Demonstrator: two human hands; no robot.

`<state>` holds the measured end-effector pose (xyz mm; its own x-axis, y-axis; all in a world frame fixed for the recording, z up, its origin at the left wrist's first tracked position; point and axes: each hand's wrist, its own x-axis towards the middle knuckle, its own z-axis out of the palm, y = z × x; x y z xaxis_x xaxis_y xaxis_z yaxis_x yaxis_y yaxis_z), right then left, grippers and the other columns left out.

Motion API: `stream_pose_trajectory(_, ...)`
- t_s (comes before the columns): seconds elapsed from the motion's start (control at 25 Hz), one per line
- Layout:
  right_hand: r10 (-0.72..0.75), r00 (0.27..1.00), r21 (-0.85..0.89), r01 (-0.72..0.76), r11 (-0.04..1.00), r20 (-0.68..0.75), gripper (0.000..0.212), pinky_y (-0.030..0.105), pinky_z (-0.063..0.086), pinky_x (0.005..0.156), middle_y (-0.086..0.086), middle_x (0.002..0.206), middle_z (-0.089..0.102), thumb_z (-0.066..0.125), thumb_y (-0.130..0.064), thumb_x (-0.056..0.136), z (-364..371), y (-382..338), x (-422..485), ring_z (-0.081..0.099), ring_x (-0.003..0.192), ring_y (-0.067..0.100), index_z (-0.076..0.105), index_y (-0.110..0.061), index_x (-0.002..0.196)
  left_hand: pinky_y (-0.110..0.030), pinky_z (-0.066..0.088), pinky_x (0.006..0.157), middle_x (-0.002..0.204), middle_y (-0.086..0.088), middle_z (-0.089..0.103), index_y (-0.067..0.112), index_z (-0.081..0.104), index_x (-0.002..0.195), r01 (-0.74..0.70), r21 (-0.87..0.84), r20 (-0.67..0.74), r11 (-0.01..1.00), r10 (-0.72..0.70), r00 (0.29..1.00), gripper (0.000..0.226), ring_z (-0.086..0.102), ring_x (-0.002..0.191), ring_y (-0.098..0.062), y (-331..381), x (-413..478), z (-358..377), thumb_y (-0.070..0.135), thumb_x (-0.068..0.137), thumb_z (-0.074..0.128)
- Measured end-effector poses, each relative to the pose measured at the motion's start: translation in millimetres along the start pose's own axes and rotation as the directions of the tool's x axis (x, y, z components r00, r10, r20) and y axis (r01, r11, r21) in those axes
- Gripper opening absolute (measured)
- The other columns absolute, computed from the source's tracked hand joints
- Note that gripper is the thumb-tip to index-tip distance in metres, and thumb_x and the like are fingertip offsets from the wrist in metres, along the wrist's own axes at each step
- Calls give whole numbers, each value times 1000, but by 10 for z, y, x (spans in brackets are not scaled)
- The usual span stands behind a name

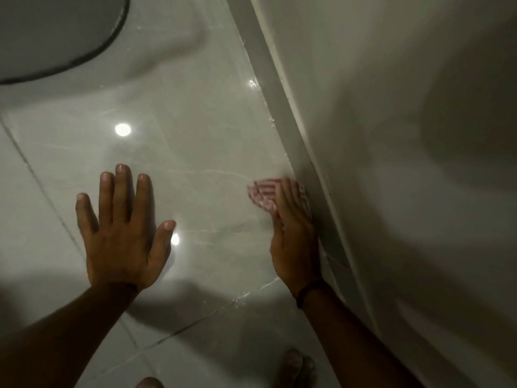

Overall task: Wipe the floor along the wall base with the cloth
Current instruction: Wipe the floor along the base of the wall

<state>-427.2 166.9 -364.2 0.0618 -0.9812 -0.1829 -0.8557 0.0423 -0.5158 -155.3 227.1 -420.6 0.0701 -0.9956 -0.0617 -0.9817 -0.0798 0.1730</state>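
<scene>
Two feet (296,368) at your near edge, blurred. Two hands: your left hand (123,233) lies flat on the floor (195,152), fingers spread; your right hand (293,236), fingers together, presses one red-and-white striped cloth (263,191) onto the floor, touching the skirting (282,113) below the wall (391,107). One wristband (305,292). One dark-edged rug (56,32), far left.

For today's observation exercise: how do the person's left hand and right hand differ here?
The left hand lies flat and empty on the floor, fingers spread; the right hand presses a cloth, fingers together. The left is away from the wall base; the right is against it. Both point forward.
</scene>
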Motion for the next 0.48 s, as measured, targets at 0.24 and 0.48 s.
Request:
stream_pose_trajectory(0.24,-44,997,-32,46,998,61,46,39,15,133,19,162,44,46,0,106,104,-278,694,29,157,35,46,-3,152,-67,7,136,187,-19,9,11,13,178,-7,-7,2,1000,7,1000,89,8,174,-39,-12,-5,17,63,106,26)
stream_pose_trajectory(0.48,-150,989,-27,150,988,8,57,42,22,131,19,164,39,57,6,99,269,-494,1425,29,156,34,39,0,154,-67,8,136,187,-19,10,11,14,178,-4,-9,-10,1000,4,1000,89,9,174,-38,-8,7,37,64,107,24)
